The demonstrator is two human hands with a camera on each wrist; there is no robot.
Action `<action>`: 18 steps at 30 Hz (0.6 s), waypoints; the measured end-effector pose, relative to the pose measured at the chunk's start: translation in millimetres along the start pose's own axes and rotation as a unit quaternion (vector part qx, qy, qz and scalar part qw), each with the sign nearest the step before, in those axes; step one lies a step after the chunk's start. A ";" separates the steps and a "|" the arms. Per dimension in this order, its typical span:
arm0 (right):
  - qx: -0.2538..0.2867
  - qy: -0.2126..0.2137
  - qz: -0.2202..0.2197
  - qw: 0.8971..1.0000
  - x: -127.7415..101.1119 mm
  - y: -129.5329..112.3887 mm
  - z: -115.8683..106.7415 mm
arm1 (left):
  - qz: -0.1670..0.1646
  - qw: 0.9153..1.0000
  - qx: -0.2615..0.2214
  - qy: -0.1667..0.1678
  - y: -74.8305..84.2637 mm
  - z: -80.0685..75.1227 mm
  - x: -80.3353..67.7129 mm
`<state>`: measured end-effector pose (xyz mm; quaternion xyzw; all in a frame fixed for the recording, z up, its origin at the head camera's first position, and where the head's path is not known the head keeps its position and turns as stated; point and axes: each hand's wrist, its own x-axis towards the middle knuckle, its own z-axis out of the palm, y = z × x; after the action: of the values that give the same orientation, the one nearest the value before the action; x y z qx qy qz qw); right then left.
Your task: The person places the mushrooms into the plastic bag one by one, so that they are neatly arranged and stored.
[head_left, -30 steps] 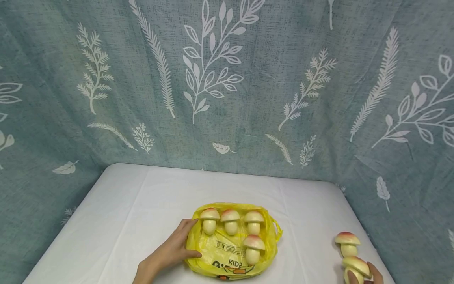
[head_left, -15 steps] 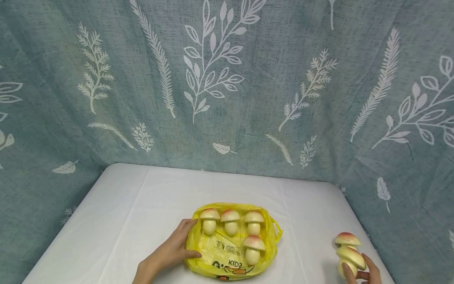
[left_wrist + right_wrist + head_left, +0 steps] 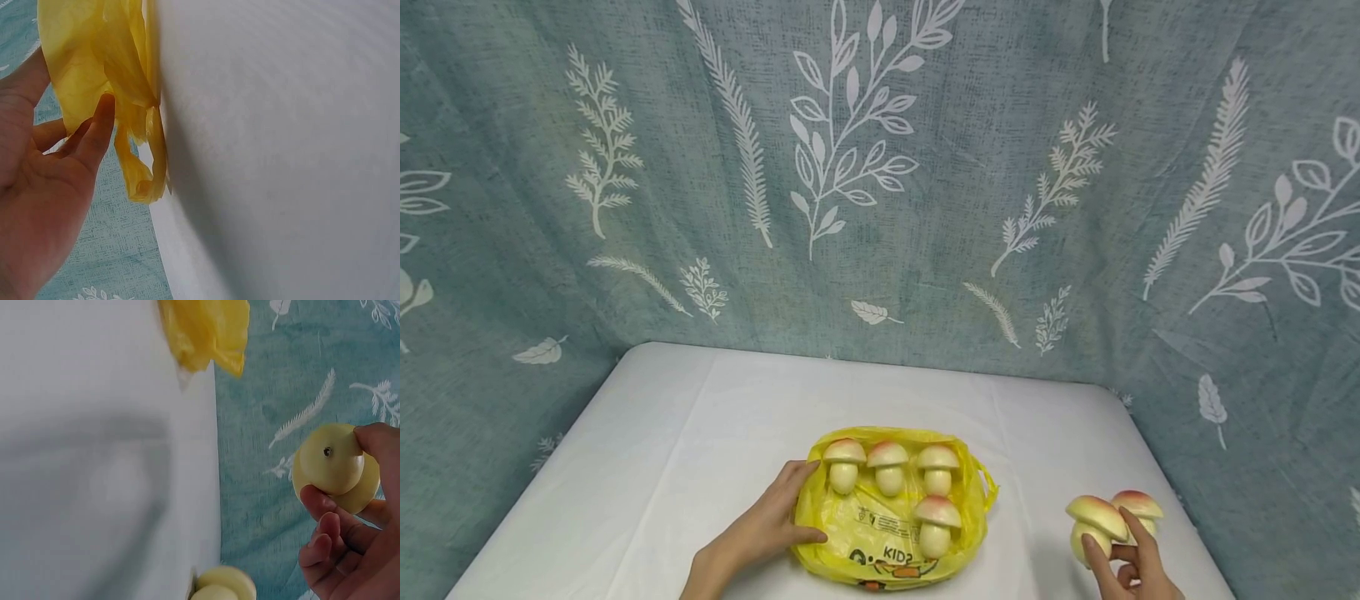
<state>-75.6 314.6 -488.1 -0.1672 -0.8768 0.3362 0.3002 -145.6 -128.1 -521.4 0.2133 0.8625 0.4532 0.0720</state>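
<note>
Nearby, second mushroom point(image 3: 1138, 507), seemingly unobstructed.

Bare table point(image 3: 715, 433) left and behind the bag point(image 3: 880, 533); clear lane between bag and lone mushroom point(image 3: 1138, 507) at right; curtain point(image 3: 880, 183) closes back and sides

White table point(image 3: 700, 433) before teal curtain point(image 3: 925, 167) (leaf-printed, seemingly cloth).

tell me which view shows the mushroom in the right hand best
The right wrist view: the held mushroom fills the frame close up, stem end toward the camera, pinched by the right hand. The head view shows it small at the lower edge, cap up, above the table. The left wrist view misses it.
</note>
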 end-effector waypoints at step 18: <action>-0.035 -0.108 -0.064 0.991 -23.1 -61.7 35.8 | 0.005 1.000 -0.002 0.003 -0.9 0.1 0.6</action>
<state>-86.5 241.3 -476.4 -0.0839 -0.9243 0.3015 0.2185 -146.4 -128.2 -522.1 0.2167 0.8607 0.4558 0.0677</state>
